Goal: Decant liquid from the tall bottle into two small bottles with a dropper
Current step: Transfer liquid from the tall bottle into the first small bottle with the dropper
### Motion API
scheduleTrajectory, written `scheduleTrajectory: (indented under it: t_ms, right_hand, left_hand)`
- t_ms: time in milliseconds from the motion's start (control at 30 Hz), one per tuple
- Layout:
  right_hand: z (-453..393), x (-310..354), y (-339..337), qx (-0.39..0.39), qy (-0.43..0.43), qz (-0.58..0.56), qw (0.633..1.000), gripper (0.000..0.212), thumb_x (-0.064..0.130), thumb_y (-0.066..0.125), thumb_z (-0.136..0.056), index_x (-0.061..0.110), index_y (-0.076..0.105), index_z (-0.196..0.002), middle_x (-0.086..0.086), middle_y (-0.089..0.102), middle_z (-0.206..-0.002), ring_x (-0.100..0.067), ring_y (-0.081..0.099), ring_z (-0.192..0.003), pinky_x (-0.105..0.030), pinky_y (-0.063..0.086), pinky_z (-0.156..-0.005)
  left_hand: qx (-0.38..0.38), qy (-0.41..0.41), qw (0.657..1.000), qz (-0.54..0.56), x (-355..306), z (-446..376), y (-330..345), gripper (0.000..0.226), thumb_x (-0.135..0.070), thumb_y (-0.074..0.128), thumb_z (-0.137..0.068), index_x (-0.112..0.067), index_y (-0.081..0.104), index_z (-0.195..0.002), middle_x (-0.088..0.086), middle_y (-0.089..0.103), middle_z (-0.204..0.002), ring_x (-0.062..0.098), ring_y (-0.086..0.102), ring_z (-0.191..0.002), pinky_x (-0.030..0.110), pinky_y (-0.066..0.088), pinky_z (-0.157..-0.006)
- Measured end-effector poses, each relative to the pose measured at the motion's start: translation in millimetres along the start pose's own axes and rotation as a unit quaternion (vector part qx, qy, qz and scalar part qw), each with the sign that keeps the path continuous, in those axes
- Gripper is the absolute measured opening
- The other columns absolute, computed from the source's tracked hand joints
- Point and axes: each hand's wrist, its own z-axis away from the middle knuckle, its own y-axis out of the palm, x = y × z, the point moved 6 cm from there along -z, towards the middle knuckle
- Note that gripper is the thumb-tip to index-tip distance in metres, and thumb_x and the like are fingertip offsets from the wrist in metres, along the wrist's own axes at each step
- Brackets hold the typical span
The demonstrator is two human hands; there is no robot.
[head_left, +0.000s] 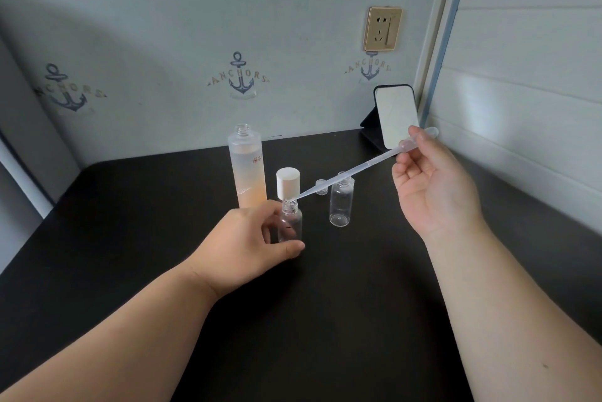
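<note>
The left hand (250, 235) was closed around a small clear bottle (290, 222) that stood upright on the dark bench (342, 304), with the thumb at its base and the fingers behind it. The mouth of this bottle was open. The right hand (433, 186) was raised above the bench and pinched the bulb end of a clear plastic dropper (351, 170) between thumb and fingers. The long axis of the dropper ran on a slant, from the bulb at the upper right down to the left, and its thin tip pointed to the open mouth of the held bottle and was at its rim. Just behind this bottle stood a white cap (288, 182), and beside the cap the tall bottle (247, 167), upright, uncapped, with orange liquid in its lower part. A second small bottle (341, 204) stood empty and open to the right, apart from the first. A small mirror (395, 118) leaned near the wall.
</note>
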Motion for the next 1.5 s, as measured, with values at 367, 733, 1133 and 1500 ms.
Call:
scheduleTrajectory:
  t_ms: [367,733,1133,1500]
  right_hand:
    - [-0.1,-2.0,-3.4,-0.020,0.013,0.040,0.999,0.011,0.012,0.074,-0.090,0.013,0.077,-0.079,-0.003,0.067,-0.076,-0.012,0.055,-0.060,-0.021,0.048,-0.057]
    - [1.1,-5.6,0.4,-0.023,0.026,0.065,0.997,0.025,0.007,0.068,-0.091,0.013,0.078,-0.069,-0.001,0.067,-0.070,-0.009,0.044,-0.048,-0.018,0.037,-0.048]
    - [2.0,-1.4,-0.6,-0.006,-0.005,0.054,0.999,0.008,0.001,0.067,-0.092,0.004,0.073,-0.088,-0.006,0.066,-0.073,-0.008,0.052,-0.055,-0.014,0.041,-0.055]
    - [-0.3,-0.9,-7.5,-0.049,0.005,-0.022,0.999,0.011,0.009,0.072,-0.089,0.010,0.078,-0.080,-0.003,0.069,-0.074,-0.012,0.061,-0.061,-0.021,0.051,-0.060]
  left_hand:
    - [-0.020,0.060,0.997,-0.050,0.9,-2.4,-0.8,0.043,-0.044,0.064,-0.078,-0.048,0.055,-0.120,-0.011,0.063,-0.086,0.009,0.062,-0.083,0.020,0.047,-0.071]
    - [-0.027,0.071,0.996,-0.047,-0.3,-2.0,0.6,0.048,-0.050,0.062,-0.077,-0.047,0.051,-0.124,-0.020,0.064,-0.097,0.004,0.063,-0.090,0.016,0.048,-0.073]
    - [-0.028,0.079,0.995,-0.057,-0.2,-1.4,0.9,0.039,-0.047,0.065,-0.079,-0.042,0.060,-0.117,-0.015,0.063,-0.087,0.007,0.061,-0.081,0.019,0.047,-0.069]
    - [-0.017,0.040,0.998,-0.037,4.5,-3.3,1.1,0.026,-0.046,0.075,-0.084,-0.040,0.063,-0.106,-0.023,0.068,-0.086,0.002,0.059,-0.071,0.015,0.041,-0.064]
